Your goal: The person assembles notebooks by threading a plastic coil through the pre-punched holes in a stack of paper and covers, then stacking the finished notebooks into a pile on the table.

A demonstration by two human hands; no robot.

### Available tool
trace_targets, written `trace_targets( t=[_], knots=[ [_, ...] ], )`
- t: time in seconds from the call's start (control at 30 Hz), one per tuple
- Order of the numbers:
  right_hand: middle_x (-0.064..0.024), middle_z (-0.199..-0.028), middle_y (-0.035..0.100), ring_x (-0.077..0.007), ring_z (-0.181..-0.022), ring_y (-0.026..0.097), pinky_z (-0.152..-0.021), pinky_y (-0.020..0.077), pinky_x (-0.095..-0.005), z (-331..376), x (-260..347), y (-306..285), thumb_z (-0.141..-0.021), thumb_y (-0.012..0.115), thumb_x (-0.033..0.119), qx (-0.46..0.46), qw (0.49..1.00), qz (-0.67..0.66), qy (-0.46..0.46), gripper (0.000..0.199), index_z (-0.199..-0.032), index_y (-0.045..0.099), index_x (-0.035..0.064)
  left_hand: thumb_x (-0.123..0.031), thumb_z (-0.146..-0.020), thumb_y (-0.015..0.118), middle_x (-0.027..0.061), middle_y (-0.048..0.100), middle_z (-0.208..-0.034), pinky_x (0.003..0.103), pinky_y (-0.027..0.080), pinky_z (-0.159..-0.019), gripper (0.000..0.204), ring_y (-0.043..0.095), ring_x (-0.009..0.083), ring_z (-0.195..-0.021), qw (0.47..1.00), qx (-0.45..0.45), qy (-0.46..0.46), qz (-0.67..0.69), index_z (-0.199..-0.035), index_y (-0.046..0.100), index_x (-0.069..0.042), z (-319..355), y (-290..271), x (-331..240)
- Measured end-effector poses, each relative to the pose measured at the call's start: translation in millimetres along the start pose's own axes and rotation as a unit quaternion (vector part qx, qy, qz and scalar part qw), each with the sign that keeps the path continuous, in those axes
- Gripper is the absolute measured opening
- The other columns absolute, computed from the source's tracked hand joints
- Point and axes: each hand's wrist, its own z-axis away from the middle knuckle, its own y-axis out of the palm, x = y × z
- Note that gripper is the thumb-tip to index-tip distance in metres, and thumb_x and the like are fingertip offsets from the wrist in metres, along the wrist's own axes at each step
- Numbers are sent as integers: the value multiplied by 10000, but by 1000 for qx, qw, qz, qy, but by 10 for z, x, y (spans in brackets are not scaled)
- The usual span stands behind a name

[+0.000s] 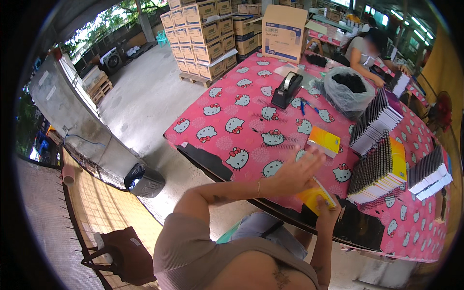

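A small yellow-orange notebook [309, 197] is tilted at the table's near edge, with its punched or spiral edge toward the right. My right hand [327, 213] grips it at its lower right side. Just above its upper part is my left hand [300, 171], a little blurred, fingers stretched out and apart; whether the palm touches the cover I cannot tell. Beyond my hands, a second yellow notebook [325, 140] lies flat on the pink patterned tablecloth [208, 140]. Several loose black binding coils [280, 140] lie to its left.
Stacked spiral notebooks [374, 176] fill the right, beside a plastic bag [340, 99] of black coils. Farther back are a tape dispenser [288, 89], blue-handled pliers [303, 107] and a carton [282, 36]. A co-worker [365, 53] sits at the far right.
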Motion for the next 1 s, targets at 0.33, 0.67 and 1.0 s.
trace_targets(
  t=[0.33,0.67,1.0],
  knots=[
    [-5,-966,680,-77,-876,600,-786,489,-231,-9,41,10,-896,729,113,41,999,4,33,280,-1136,697,-26,-550,-871,603,224,361,-1536,572,279,-1130,849,312,369,-1458,994,71,65,58,-1476,376,1,228,231,-211],
    [-19,-924,689,-73,-852,597,-768,495,-229,-1,143,113,-900,690,30,64,996,65,-17,212,-1103,703,-28,-601,-893,543,240,375,-1528,628,222,-1139,876,328,360,-1454,984,-79,102,119,-1469,370,36,147,226,-209],
    [-47,-854,688,-71,-810,569,-733,508,-286,-161,-208,79,-893,688,35,60,995,72,-46,196,-1078,688,-30,-571,-931,508,238,382,-1526,622,189,-1157,787,314,383,-1458,992,-11,62,109,-1441,422,22,-172,272,-209]
  ],
)
